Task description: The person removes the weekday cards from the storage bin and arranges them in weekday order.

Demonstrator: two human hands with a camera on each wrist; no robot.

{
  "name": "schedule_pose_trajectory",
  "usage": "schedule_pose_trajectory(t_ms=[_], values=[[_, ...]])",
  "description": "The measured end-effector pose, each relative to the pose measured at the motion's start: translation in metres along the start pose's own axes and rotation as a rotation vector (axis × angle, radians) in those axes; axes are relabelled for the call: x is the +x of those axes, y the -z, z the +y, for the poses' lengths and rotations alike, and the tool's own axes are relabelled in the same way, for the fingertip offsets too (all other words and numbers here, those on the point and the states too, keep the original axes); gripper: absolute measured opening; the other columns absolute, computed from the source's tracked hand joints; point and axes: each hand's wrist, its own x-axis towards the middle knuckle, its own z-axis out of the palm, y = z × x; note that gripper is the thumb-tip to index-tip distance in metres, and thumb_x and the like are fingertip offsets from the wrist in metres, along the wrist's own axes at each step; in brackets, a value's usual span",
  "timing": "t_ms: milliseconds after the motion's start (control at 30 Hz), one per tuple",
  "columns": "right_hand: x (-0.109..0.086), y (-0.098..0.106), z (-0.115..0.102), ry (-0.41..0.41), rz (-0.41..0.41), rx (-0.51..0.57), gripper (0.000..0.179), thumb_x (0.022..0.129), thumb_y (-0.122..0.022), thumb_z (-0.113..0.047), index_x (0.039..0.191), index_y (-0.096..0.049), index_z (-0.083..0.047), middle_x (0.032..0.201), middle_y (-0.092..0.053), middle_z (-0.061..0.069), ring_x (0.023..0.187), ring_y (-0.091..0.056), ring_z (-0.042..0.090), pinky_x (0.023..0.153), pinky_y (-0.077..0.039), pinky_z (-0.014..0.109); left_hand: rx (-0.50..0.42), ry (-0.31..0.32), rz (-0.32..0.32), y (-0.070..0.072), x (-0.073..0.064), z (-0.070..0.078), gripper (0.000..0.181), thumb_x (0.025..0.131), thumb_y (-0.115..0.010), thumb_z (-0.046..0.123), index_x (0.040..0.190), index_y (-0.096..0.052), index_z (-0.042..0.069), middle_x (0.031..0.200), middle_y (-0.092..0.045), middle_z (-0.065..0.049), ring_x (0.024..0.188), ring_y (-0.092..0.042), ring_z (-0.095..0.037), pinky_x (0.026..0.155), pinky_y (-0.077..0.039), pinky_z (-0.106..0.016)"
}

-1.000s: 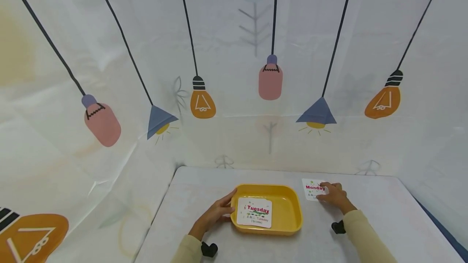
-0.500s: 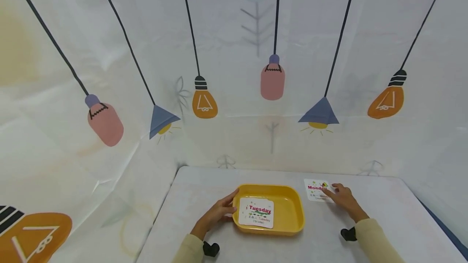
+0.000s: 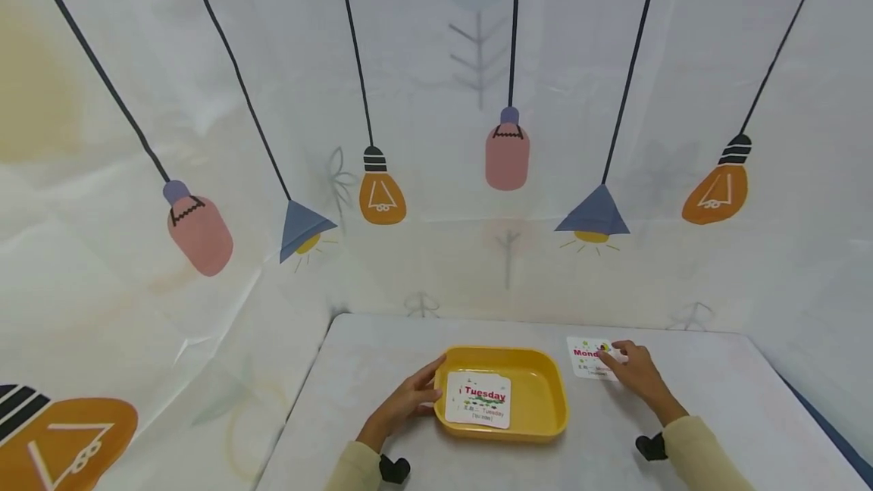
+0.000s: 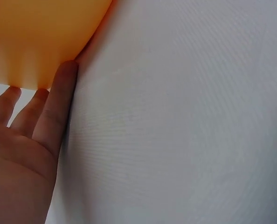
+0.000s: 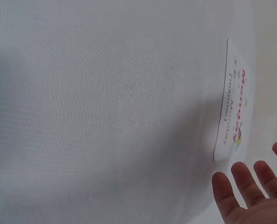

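At two o'clock from the yellow tray, the Monday card seems laid out beneath the right hand's parted fingers, while the Tuesday card is apparently left, inside at nine o'clock, where the left hand, fingers spread, touches the rim.

Right hand has room leftward until the yellow tray blocks it

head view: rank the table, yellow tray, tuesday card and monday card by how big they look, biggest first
1. Table
2. Yellow tray
3. Tuesday card
4. Monday card, partly covered by the right hand; it also lies farther off, so the cards' true order is unsure.
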Motion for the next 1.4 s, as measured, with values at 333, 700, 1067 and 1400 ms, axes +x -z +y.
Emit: schedule_pose_trajectory(t_ms=[333, 700, 1067, 1400], values=[[-0.003, -0.006, -0.022, 0.086, -0.027, 0.031, 0.072, 0.097, -0.057, -0.051, 0.136, -0.047, 0.008, 0.127, -0.054, 0.031, 0.109, -0.058, 0.04, 0.093, -0.054, 0.053, -0.063, -0.075, -0.014, 0.006, -0.002, -0.013, 0.065, 0.098, -0.062, 0.024, 0.157, -0.034, 0.027, 0.166, -0.023, -0.016, 0.149, -0.029, -0.04, 0.097, -0.056, -0.042], [-0.003, -0.012, -0.068, 0.184, -0.11, 0.128, 0.066, 0.094, -0.062, -0.051, 0.137, -0.049, -0.003, 0.13, -0.06, 0.02, 0.114, -0.061, 0.037, 0.084, -0.06, 0.043, -0.1, -0.098, -0.034, 0.007, -0.002, -0.016, 0.063, 0.101, -0.058, 0.02, 0.158, -0.031, 0.024, 0.166, -0.019, -0.018, 0.149, -0.031, -0.039, 0.098, -0.055, -0.04], [-0.009, -0.024, -0.118, 0.324, -0.251, 0.197, 0.047, 0.093, -0.069, -0.038, 0.126, -0.058, -0.007, 0.115, -0.067, 0.011, 0.098, -0.067, 0.023, 0.081, -0.061, 0.035, -0.13, -0.071, -0.041, 0.005, -0.004, -0.018, 0.063, 0.099, -0.057, 0.019, 0.157, -0.032, 0.024, 0.166, -0.019, -0.017, 0.148, -0.033, -0.036, 0.098, -0.055, -0.041], [-0.005, -0.039, -0.147, 0.516, -0.386, 0.082, 0.039, 0.093, -0.07, -0.034, 0.119, -0.064, -0.006, 0.107, -0.07, 0.002, 0.095, -0.065, 0.018, 0.085, -0.06, 0.037, -0.135, -0.075, -0.047, 0.005, -0.002, -0.015, 0.062, 0.099, -0.057, 0.017, 0.156, -0.034, 0.027, 0.167, -0.021, -0.013, 0.149, -0.032, -0.034, 0.098, -0.055, -0.04]])
